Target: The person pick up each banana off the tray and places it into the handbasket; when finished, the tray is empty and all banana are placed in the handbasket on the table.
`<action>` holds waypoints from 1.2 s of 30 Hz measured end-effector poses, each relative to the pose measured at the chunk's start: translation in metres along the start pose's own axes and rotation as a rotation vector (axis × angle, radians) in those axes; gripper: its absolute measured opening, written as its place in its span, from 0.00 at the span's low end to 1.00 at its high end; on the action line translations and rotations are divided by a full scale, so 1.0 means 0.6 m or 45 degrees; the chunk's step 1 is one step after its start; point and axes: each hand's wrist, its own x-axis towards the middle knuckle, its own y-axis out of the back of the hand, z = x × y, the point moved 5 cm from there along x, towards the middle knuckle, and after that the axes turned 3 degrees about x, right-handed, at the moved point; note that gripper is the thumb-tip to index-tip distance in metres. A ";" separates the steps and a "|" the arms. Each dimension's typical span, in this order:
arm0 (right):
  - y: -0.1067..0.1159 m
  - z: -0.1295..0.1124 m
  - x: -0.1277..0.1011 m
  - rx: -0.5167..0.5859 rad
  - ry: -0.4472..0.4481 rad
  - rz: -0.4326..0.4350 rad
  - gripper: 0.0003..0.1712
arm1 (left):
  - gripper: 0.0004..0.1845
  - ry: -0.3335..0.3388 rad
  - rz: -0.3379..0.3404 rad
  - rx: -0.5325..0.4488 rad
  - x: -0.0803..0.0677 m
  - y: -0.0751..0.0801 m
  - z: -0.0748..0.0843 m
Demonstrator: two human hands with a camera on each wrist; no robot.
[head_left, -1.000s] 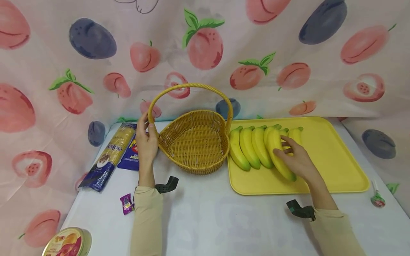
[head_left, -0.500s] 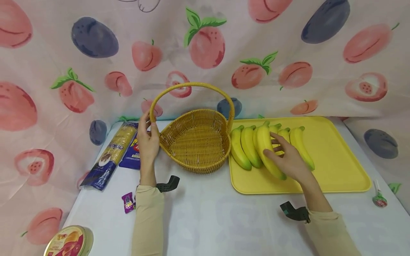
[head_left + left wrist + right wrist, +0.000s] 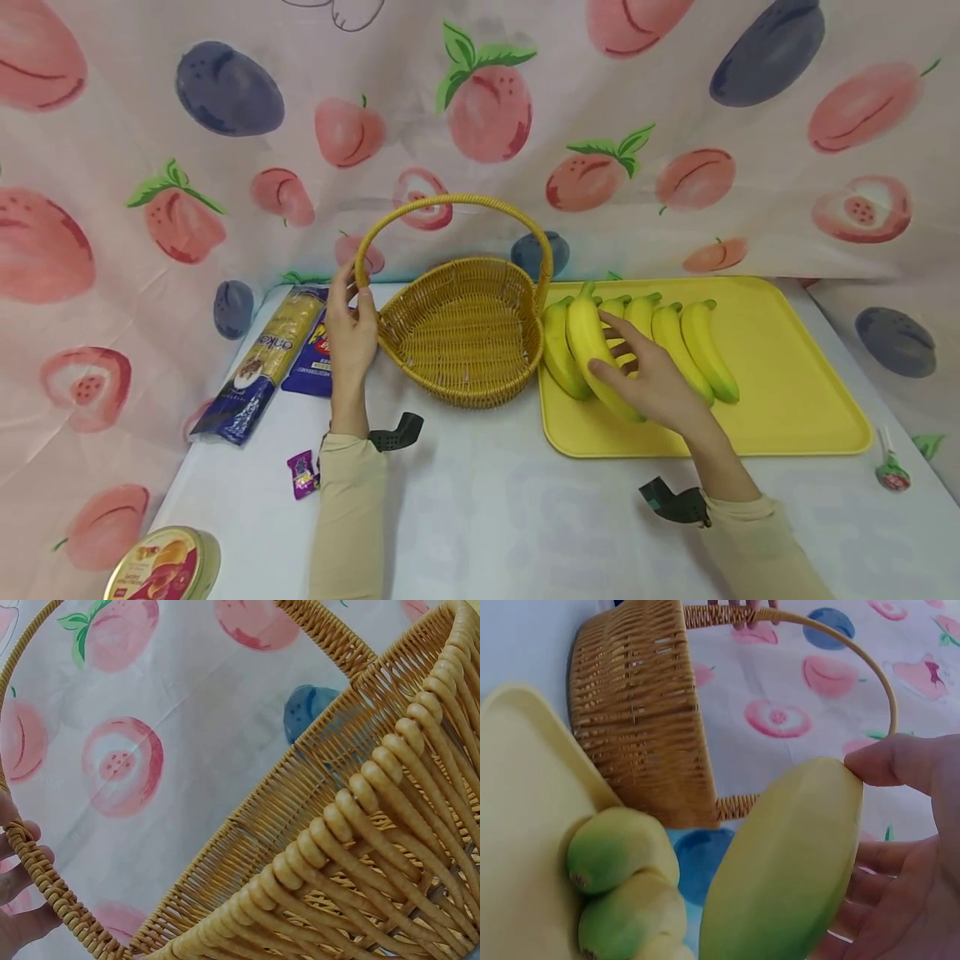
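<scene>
My right hand (image 3: 652, 375) pinches a yellow banana (image 3: 595, 358) between thumb and fingers, raised above the others; the right wrist view shows this banana (image 3: 787, 862) large, its near end green. Several more bananas (image 3: 708, 350) lie side by side on the yellow tray (image 3: 795, 392). Left of the tray stands a wicker basket (image 3: 465, 342) with a tall arched handle and nothing inside. My left hand (image 3: 352, 333) holds the handle's left base, and in the left wrist view its fingers (image 3: 22, 877) curl at the woven handle (image 3: 56, 892).
At the left lie a spaghetti pack (image 3: 258, 367) and a blue packet (image 3: 309, 367), with a purple wrapped candy (image 3: 302, 474) nearer. A round tin (image 3: 165, 567) sits at the front left, a lollipop (image 3: 892, 473) right of the tray. A fruit-printed cloth (image 3: 600, 233) hangs behind.
My right hand has carried the banana leftward across the row, closer to the basket, uncovering bananas on its right. The left hand stays at the basket handle.
</scene>
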 end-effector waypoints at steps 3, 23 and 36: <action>-0.011 -0.010 0.005 0.003 0.033 -0.036 0.41 | 0.22 -0.002 -0.004 0.002 0.000 -0.001 -0.002; -0.070 -0.096 0.093 -0.088 0.141 -0.173 0.40 | 0.22 -0.004 -0.024 -0.021 -0.002 -0.004 0.000; -0.124 -0.136 0.172 -0.134 0.065 -0.236 0.41 | 0.22 0.033 -0.006 -0.025 -0.004 -0.001 0.000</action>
